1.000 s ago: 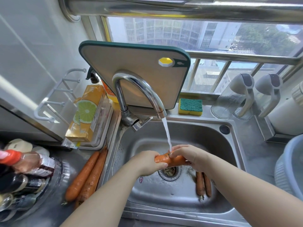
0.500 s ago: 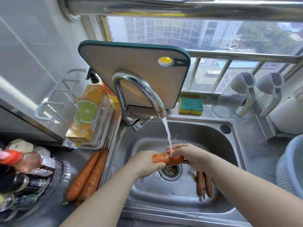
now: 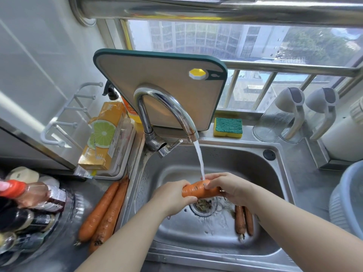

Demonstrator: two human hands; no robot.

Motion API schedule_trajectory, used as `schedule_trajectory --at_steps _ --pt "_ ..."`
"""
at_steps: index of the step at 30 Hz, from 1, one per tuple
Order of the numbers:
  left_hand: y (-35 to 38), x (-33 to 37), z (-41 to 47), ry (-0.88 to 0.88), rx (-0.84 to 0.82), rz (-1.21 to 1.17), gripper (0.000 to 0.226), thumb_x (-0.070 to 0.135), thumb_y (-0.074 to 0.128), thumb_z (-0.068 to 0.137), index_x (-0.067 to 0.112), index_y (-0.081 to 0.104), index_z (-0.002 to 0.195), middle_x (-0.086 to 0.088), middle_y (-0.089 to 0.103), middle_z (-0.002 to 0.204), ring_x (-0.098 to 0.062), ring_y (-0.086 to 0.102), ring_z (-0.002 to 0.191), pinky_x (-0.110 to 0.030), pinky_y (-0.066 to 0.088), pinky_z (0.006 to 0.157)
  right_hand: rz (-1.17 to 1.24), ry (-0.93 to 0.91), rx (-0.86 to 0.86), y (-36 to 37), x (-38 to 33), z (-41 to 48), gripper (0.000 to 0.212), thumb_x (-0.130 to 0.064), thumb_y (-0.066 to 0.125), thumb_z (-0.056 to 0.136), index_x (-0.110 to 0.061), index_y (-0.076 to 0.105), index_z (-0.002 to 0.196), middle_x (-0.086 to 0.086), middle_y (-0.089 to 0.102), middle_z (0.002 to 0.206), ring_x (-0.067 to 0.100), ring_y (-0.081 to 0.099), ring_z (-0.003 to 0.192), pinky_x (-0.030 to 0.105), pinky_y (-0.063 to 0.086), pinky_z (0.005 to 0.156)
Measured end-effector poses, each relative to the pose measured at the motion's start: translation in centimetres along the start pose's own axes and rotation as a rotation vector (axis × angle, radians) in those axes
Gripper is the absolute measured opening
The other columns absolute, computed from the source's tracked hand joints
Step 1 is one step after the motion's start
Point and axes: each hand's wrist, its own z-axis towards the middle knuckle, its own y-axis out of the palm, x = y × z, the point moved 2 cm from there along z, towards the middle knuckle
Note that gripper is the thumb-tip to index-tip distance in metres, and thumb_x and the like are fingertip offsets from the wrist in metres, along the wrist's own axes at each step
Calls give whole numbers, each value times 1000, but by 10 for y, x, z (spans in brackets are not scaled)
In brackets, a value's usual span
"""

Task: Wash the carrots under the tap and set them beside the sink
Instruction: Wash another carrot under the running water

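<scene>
While water keeps running from the tap [image 3: 169,103], little differs from half a second ago. The steel sink [image 3: 245,163] and the green-edged chopping board [image 3: 161,81] propped at its far side stand as before, and both hands have drifted only slightly to the left with their load.

The orange box [image 3: 104,134] on the far left counter carries a picture of a cut lime, but its writing is too small to read. The labels on the bottles [image 3: 39,195] at the near left are blurred as well.

The left hand [image 3: 172,197] wraps round the left end of the carrot [image 3: 196,191]. The right hand [image 3: 229,187] grips the right end, its fingertips [image 3: 208,186] curled over the top. The carrot lies level above the drain, and the stream [image 3: 199,158] lands on its upper side.

A pair of carrots [image 3: 104,209] lies side by side on the counter just left of the sink, unmoved. A second pair of carrots [image 3: 240,218] rests on the sink floor to the right of the drain, also unmoved. A yellow and green sponge [image 3: 227,127] sits on the far ledge.
</scene>
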Motion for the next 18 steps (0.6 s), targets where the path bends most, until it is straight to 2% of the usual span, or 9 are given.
schedule_trajectory --at_steps 3,6,8,10,14,18 --pt "1 5 -4 21 53 54 33 54 55 85 36 53 112 9 67 100 -16 63 91 -28 43 71 6 -2 51 2 -4 2 24 2 64 79 -14 68 96 13 64 101 21 60 88 29 50 81" --pt "3 7 -8 30 78 43 34 55 53 86 36 52 115 8 66 100 -18 66 84 -30 47 76 -28 -16 97 2 -7 3 17 -1 67 80 -18 68 83 8 65 89 18 60 81 28 49 78" --pt "3 6 -8 26 88 43 35 55 54 85 37 52 115 9 66 102 -18 65 87 -30 47 76 -26 -29 64 1 -8 1 17 -1 66 81 -14 68 92 8 65 92 17 60 82 25 48 76" --pt "2 4 -6 21 91 35 37 54 56 84 37 52 116 9 65 106 -17 63 94 -29 44 74 10 -16 -16 0 -9 -1 28 5 61 82 -9 66 105 11 63 98 18 61 85 23 50 74" --pt "0 2 -5 31 114 30 35 54 56 83 38 52 114 10 64 105 -15 61 94 -28 40 70 29 -23 -16 -1 -9 -1 28 9 58 80 -15 67 92 12 61 101 23 58 93 30 49 85" --pt "1 4 -7 43 155 61 34 55 55 84 38 52 114 10 62 107 -14 59 98 -28 39 70 -11 -50 24 1 -10 1 23 3 60 81 -17 67 89 11 64 97 20 60 87 27 49 78"
